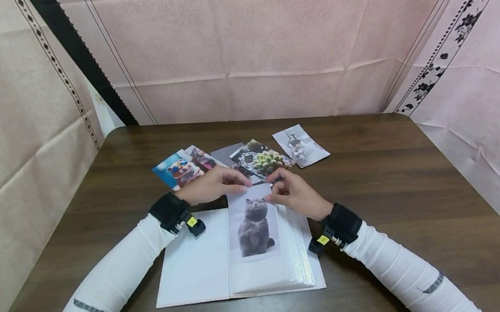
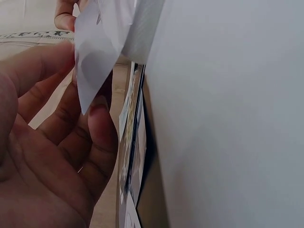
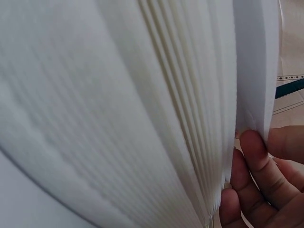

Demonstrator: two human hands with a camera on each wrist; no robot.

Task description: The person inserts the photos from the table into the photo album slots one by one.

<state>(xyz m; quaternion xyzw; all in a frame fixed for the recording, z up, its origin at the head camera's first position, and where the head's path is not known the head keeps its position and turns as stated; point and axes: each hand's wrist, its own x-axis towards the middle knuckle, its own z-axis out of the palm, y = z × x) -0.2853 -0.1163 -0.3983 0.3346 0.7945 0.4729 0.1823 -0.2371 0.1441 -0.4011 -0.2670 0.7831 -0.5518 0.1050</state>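
A photo of a grey cat (image 1: 254, 228) stands over the first page of an open white photo album (image 1: 192, 262). Its lower part overlaps the clear sleeve, and its top rises past the page's far edge. My left hand (image 1: 214, 184) pinches the photo's upper left corner between thumb and fingers; in the left wrist view that corner (image 2: 92, 61) bends slightly between them. With thumb and index finger, my right hand (image 1: 296, 194) holds the upper right edge. The right wrist view shows those fingers (image 3: 256, 149) close beside the fanned album pages (image 3: 185, 95).
Beyond the album lie several loose photos: a hamster in sunglasses (image 1: 179, 169), a succulent plant (image 1: 266, 159) and, apart at the right, a pale picture (image 1: 302, 146). All rest on a dark wooden table (image 1: 393, 187). Light patterned cloth (image 1: 265, 34) hangs around the table.
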